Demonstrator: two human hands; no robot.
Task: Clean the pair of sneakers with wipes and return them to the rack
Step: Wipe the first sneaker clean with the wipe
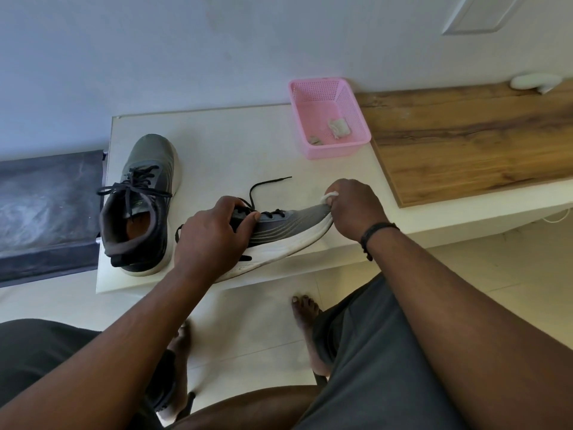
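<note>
Head view, looking down at a smooth white table (pixel 223 141) in the middle of the frame. At centre, a grey mesh sneaker (pixel 288 231) with a thick white foam sole lies tipped on its side, toe pointing right, black laces trailing loose. The left hand (pixel 214 234) grips it around the laced upper, fingers curled over the tongue. The right hand (pixel 353 209), a dark braided band on its wrist, pinches a small crumpled white wipe (pixel 329 196) between curled fingers, pressed against the toe. To the left, the second sneaker (pixel 141 206) stands upright on the table, laces tied, toe pointing toward the wall. At upper centre sits a pink perforated plastic basket (pixel 328 117) holding wadded used wipes. A wood-grain panel (pixel 471 141) fills the right side.
</note>
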